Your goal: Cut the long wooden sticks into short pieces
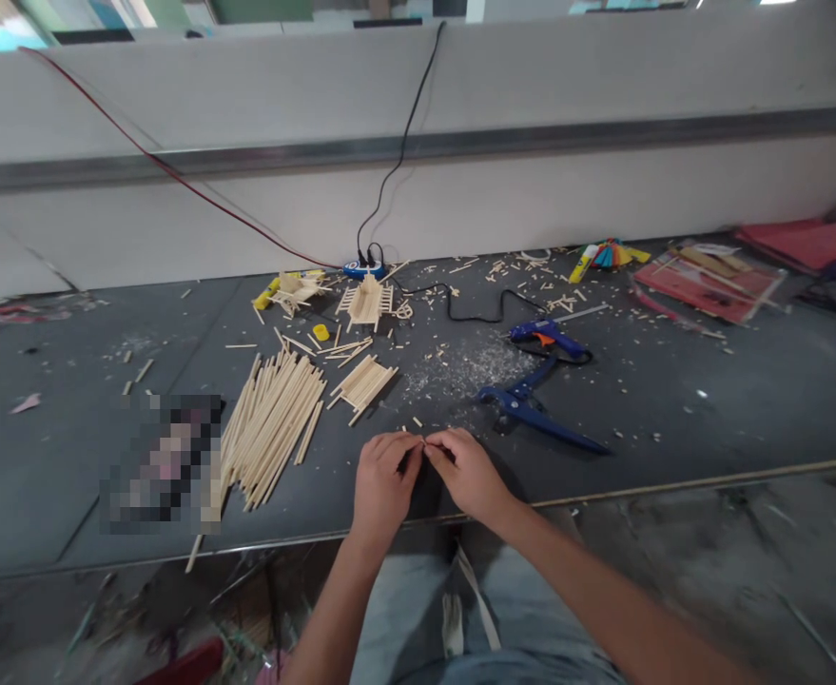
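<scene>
Fingertip to fingertip, my left hand and my right hand meet over the front part of the dark table. Both are pinched closed around something tiny and pale, too small to name. Just beyond them lies a short cut piece of stick. A small raft-like panel of wooden sticks rests ahead and to the left. Further left is a big pile of long wooden sticks. To the right of my hands, a blue pipe cutter lies with its handles spread, and a blue glue gun is behind it.
Two stick-built models stand near the wall beside a blue power strip. A black cord runs toward the glue gun. Scraps litter the table. A yellow ring, glue stick tube and red packets lie about.
</scene>
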A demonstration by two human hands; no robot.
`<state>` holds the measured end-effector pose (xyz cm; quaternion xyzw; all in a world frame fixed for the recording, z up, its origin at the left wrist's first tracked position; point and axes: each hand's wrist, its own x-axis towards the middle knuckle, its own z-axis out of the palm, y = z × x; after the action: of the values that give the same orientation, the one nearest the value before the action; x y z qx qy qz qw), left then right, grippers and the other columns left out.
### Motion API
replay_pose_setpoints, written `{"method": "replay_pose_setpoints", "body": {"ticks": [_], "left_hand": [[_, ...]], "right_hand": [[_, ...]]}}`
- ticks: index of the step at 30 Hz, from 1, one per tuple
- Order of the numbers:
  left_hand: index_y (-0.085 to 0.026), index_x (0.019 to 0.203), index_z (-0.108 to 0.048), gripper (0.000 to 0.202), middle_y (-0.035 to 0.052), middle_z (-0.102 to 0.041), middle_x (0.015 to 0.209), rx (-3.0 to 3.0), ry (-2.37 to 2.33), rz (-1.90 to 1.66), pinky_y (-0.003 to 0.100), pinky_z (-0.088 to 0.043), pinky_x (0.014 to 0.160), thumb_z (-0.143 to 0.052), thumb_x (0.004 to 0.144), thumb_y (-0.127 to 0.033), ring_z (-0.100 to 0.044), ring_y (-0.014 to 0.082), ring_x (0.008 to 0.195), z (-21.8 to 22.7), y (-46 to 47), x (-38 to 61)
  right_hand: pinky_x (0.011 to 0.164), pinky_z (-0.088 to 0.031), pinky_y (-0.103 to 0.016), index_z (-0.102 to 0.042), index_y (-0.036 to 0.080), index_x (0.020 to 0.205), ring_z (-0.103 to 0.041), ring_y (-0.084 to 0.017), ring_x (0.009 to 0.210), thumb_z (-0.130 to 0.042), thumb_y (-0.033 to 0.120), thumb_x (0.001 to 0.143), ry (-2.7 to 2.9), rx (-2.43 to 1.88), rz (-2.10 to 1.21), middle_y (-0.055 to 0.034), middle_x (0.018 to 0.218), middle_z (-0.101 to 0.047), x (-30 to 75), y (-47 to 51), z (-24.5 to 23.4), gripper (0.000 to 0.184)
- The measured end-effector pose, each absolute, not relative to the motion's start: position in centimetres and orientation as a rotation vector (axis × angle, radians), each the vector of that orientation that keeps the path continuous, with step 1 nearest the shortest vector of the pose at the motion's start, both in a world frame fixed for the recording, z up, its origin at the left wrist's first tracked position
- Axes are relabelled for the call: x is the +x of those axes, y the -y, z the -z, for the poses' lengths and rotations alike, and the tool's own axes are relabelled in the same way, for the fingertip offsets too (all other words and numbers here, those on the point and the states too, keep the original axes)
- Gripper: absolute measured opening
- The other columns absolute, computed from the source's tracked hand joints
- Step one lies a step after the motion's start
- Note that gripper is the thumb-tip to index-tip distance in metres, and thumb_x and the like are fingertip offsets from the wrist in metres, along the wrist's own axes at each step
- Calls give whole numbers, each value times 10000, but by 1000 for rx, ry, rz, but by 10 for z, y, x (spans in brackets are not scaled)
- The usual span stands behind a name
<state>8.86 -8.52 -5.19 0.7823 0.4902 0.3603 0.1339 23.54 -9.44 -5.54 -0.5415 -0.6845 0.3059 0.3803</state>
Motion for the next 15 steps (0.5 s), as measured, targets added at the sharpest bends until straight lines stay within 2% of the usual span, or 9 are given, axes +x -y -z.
{"method": "replay_pose_setpoints", "body": {"ticks": [15], "left_hand": [[-191,918,-648,179,54,-682,893,2433,-1538,-983,371,-426,815,-498,820,-189,-570,199,823,53,93,93]], "right_hand": [[747,-395,-308,-604,205,865,-514,-175,788,-454,197,849,1779,-1386,-701,-34,816,-628,234,95,60,151]]}}
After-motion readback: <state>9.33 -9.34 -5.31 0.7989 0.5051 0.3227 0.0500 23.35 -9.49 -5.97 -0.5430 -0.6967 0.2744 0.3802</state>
